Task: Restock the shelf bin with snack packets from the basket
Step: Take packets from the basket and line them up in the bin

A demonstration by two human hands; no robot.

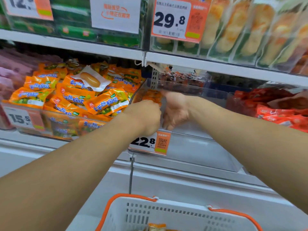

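A clear plastic shelf bin (196,147) sits at the middle shelf, with a 22.8 price tag (150,142) on its front. Both my hands reach over its front left corner. My left hand (144,116) is curled around orange snack packets (151,96) at the bin's left wall. My right hand (175,109) is beside it, palm turned toward the left, fingers pointing down into the bin; its fingertips are hidden. A white basket (175,215) with orange handles stands below, with one orange packet (156,227) showing at the bottom edge.
The left neighbouring bin (50,125) is heaped with orange and green packets, one clear-wrapped sausage (90,79) on top. Red packets (281,112) fill the bin to the right. A shelf (216,64) with bread packs hangs above. A white chest cabinet (166,180) lies below the bins.
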